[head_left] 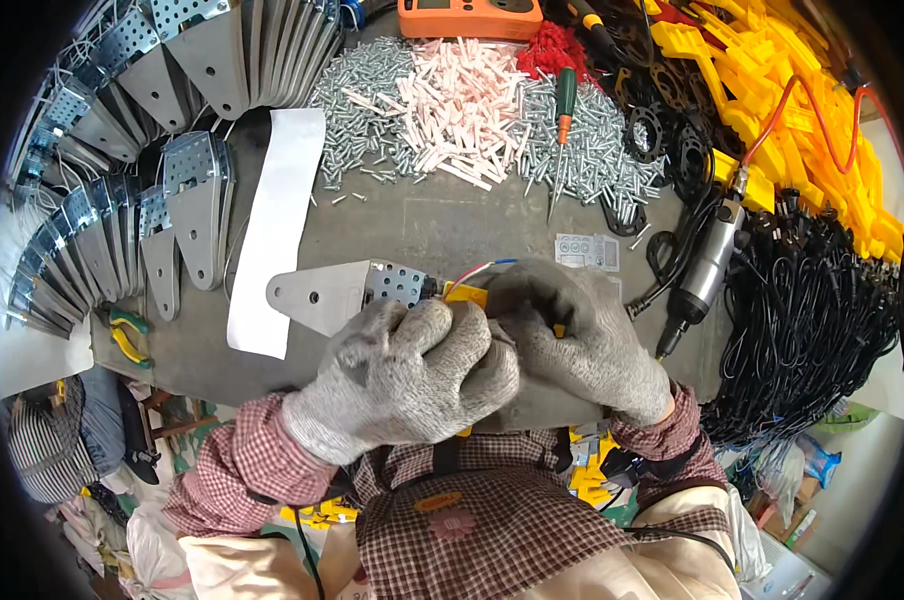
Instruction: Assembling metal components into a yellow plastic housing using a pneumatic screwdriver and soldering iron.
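Note:
My left hand (417, 370), in a grey knit glove, is closed with its fingers curled round a yellow plastic part (466, 294). Just beyond its knuckles lies a flat grey metal bracket (322, 296) with a rounded end and a perforated plate (397, 284). My right hand (592, 335), gloved alike, presses close against the left, its fingers bent inward. What its fingertips pinch is hidden, though a bit of yellow shows between them. Thin red, white and blue wires (482, 266) arch from the yellow part toward my right hand.
Loose screws (372, 95), pinkish plugs (462, 105) and a green-handled screwdriver (566, 105) lie at the back. A power screwdriver (707, 265), black cables (802, 320) and yellow parts (802, 110) fill the right. Stacked brackets (197, 210), a white strip (275, 230) and pliers (129, 337) occupy the left.

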`<state>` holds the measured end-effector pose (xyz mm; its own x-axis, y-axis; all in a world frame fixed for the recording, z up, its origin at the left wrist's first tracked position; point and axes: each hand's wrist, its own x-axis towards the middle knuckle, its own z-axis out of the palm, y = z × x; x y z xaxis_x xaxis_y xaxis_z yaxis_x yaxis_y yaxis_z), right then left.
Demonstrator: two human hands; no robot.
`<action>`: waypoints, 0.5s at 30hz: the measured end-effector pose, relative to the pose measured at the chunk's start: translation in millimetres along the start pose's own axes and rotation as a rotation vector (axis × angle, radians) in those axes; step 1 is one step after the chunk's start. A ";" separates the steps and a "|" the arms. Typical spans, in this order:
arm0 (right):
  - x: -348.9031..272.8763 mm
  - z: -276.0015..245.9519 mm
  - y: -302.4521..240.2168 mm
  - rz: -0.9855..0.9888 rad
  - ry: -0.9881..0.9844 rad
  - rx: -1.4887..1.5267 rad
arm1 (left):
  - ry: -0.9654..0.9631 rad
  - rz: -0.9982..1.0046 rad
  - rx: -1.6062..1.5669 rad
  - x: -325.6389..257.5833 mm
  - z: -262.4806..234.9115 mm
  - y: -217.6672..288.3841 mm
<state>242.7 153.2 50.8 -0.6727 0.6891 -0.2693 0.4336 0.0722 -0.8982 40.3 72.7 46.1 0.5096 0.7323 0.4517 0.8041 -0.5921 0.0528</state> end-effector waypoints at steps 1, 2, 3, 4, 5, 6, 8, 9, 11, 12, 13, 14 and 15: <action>2.3 1.9 0.7 0.067 -0.033 0.109 | -0.052 0.000 -0.015 -5.2 -0.3 -3.1; 2.2 3.8 2.5 0.007 -0.019 0.119 | -0.104 0.002 -0.032 -7.4 -1.4 -6.5; 1.0 6.9 4.5 -0.054 -0.007 0.129 | -0.084 -0.218 -0.406 -6.4 -1.7 -7.3; 0.7 9.2 4.9 -0.115 0.005 0.139 | -0.059 -0.438 -0.780 -3.1 -3.5 -8.2; 2.5 12.3 0.1 -0.283 0.116 -0.086 | -0.036 -0.658 -1.151 1.2 -8.3 -11.0; 3.8 15.3 1.8 -0.359 0.160 -0.122 | -0.200 -0.940 -1.447 8.8 -18.7 -17.5; 7.9 21.1 6.6 -0.521 0.252 -0.189 | -0.195 -0.897 -1.448 8.9 -17.5 -21.8; 8.6 21.0 5.8 -0.414 0.189 -0.098 | -0.083 -0.765 -1.294 3.0 -9.7 -19.9; 4.0 14.2 9.1 -0.191 0.068 0.074 | -0.101 -0.440 -0.708 -0.9 -11.4 -13.4; 5.4 14.9 12.6 -0.198 0.077 0.112 | -0.084 -0.138 -0.257 -1.8 -10.4 -11.0; 8.1 17.1 18.4 -0.205 0.087 0.151 | -0.135 -0.228 -0.447 -3.7 -7.7 -13.3; 8.6 17.8 21.5 -0.199 0.090 0.181 | -0.179 -0.327 -0.649 -3.4 -5.0 -13.3; 5.9 14.9 15.0 -0.230 0.105 0.109 | -0.113 -0.456 -0.849 -2.0 -5.8 -12.1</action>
<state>236.3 147.6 30.6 -0.6779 0.7348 -0.0213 0.2054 0.1615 -0.9653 27.7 76.5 49.7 0.2659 0.9533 0.1430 0.4656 -0.2569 0.8469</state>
